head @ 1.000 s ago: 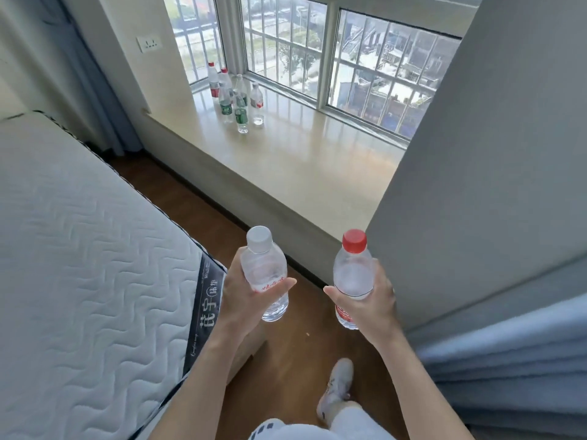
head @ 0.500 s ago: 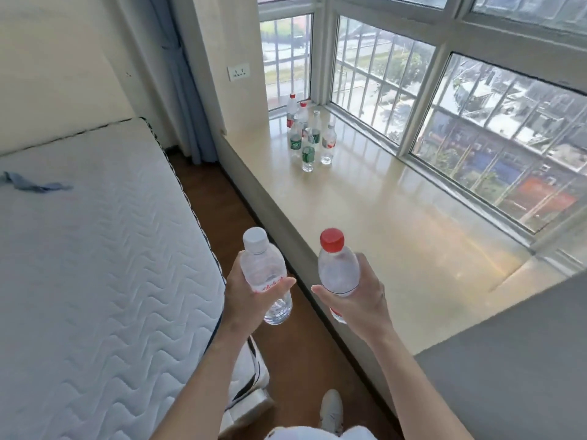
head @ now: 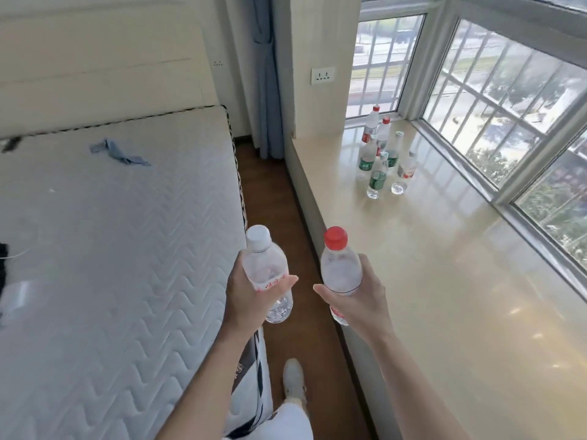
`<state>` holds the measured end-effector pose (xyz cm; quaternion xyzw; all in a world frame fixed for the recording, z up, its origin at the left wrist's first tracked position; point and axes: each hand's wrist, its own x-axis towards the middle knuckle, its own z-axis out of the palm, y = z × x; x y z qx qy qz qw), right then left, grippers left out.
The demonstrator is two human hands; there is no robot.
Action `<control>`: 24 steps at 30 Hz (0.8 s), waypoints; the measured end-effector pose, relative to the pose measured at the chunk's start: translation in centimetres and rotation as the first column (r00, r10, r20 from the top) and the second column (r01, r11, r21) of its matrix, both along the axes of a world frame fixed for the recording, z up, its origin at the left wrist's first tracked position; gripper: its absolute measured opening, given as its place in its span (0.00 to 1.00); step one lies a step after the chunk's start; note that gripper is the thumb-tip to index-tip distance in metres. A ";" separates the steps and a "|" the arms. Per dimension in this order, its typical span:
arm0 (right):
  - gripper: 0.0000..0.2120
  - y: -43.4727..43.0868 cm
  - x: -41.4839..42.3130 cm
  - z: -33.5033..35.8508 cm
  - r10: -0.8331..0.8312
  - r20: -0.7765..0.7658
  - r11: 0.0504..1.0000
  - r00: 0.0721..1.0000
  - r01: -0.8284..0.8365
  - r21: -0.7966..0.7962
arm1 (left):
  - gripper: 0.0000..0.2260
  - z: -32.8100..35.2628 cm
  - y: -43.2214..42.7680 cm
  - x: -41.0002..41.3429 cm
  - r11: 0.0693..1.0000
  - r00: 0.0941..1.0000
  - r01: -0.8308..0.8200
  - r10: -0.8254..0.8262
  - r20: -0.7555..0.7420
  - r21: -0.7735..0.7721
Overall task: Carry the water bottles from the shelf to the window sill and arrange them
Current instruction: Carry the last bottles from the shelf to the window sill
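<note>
Both hands hold their bottles as they did half a second ago, but the view has swung left: more of the bed (head: pixel 111 249) shows and the bottle cluster (head: pixel 378 160) appears larger; left hand (head: pixel 251 293) is wrapped round the white-capped bottle (head: pixel 265 265), thumb across its label, bottle upright with a slight lean; right hand (head: pixel 359 300) is clamped on the red-capped bottle (head: pixel 340 268), also near upright; both bottles are carried in the air over the strip of wooden floor (head: pixel 273 198) between bed and window sill (head: pixel 428 265), the red-capped one just beside the sill's edge; neither touches the sill; the cluster stands upright at the far end of the sill near the window (head: pixel 492 100), some with green labels, some red; exact count unclear; blue cloth (head: pixel 119 152) lies on the mattress; curtain (head: pixel 266 74) hangs in the corner; wall socket (head: pixel 323 76) above the sill; one white shoe (head: pixel 293 379) on the floor below.
</note>
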<state>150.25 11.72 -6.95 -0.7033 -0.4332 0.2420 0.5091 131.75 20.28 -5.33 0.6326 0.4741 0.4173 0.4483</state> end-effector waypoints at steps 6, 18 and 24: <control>0.26 8.4 2.0 -0.7 0.077 -0.010 0.997 0.997 -0.078 -0.015 | 0.30 -1.0 7.7 1.9 0.999 0.999 -0.038 0.038 0.035 -0.017; 0.28 33.5 5.2 0.9 0.085 0.004 0.996 0.996 -0.085 0.007 | 0.28 0.5 32.1 5.0 0.998 0.991 -0.064 0.066 0.116 -0.020; 0.27 41.3 6.9 0.2 0.091 0.001 0.995 0.996 -0.091 -0.037 | 0.27 0.9 40.4 6.0 0.999 0.996 -0.040 0.039 0.074 0.025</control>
